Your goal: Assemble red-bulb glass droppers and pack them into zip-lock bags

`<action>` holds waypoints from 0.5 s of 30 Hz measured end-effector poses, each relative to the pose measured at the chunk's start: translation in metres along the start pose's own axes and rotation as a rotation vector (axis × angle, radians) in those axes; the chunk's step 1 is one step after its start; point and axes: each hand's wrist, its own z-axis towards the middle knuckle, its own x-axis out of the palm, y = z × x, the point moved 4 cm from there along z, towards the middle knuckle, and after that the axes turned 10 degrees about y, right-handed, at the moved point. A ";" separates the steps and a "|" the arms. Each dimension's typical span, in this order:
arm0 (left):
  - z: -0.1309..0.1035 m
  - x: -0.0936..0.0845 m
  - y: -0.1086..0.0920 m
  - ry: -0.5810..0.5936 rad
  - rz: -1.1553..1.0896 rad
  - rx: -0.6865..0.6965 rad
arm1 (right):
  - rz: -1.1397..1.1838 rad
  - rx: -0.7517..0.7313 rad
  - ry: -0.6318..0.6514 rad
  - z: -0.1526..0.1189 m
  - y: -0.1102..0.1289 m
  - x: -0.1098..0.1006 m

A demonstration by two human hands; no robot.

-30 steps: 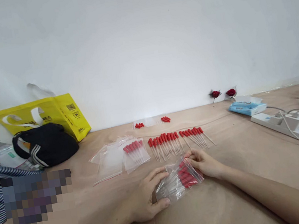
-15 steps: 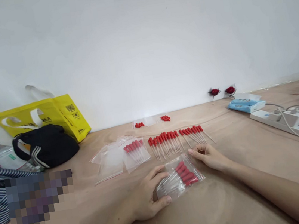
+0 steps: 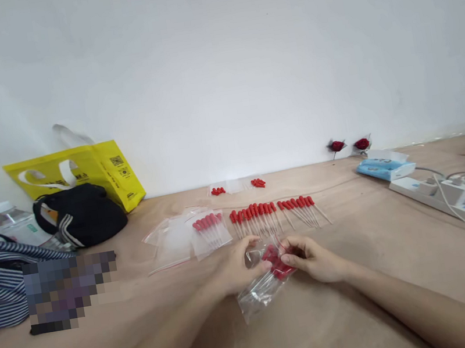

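Note:
My left hand (image 3: 239, 268) and my right hand (image 3: 315, 259) both grip a transparent zip-lock bag (image 3: 259, 299) just above the table. Inside it lie several glass droppers with red rubber bulbs (image 3: 278, 262). The left fingers curl round the bag's far side, thumb over the bulbs. At the mouth end, the right thumb and fingers pinch the plastic near a red seal strip. Beyond my hands, loose red-bulb droppers (image 3: 253, 213) lie in a row, with another group (image 3: 298, 206) to the right. To the left, several droppers (image 3: 209, 225) rest on flat zip-lock bags (image 3: 171, 245).
Two small bags with red bulbs (image 3: 218, 191) lie by the wall. A yellow tote (image 3: 128, 184), a black cap (image 3: 85, 221), a bottle (image 3: 15, 226) and a striped cloth (image 3: 7, 286) stand left. On the right are a tissue pack (image 3: 384, 167), power strip (image 3: 462, 202) and two red roses (image 3: 362, 144).
My right hand has moved left and closed on the bag's mouth end. The left hand has shifted up a little. The bag has turned and lifted, with its bulb end bunched between my hands.

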 end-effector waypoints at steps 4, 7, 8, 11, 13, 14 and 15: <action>0.010 0.004 0.006 0.223 -0.309 -0.206 | -0.096 -0.136 -0.045 0.001 0.004 0.004; 0.001 -0.003 0.011 0.188 -0.512 -0.273 | -0.121 -0.117 -0.164 0.001 -0.004 0.001; -0.003 -0.009 0.014 0.108 -0.567 -0.285 | -0.133 -0.099 -0.216 0.001 -0.009 -0.002; -0.014 -0.043 0.032 -0.268 -0.634 -0.338 | -0.187 -0.026 -0.351 -0.001 -0.022 -0.015; -0.015 -0.066 0.044 -0.413 -0.601 -0.372 | -0.228 0.029 -0.387 -0.002 -0.029 -0.023; -0.012 -0.077 0.050 -0.469 -0.576 -0.390 | -0.246 0.049 -0.389 -0.002 -0.031 -0.025; -0.008 -0.086 0.057 -0.520 -0.544 -0.419 | -0.262 0.064 -0.384 -0.002 -0.032 -0.026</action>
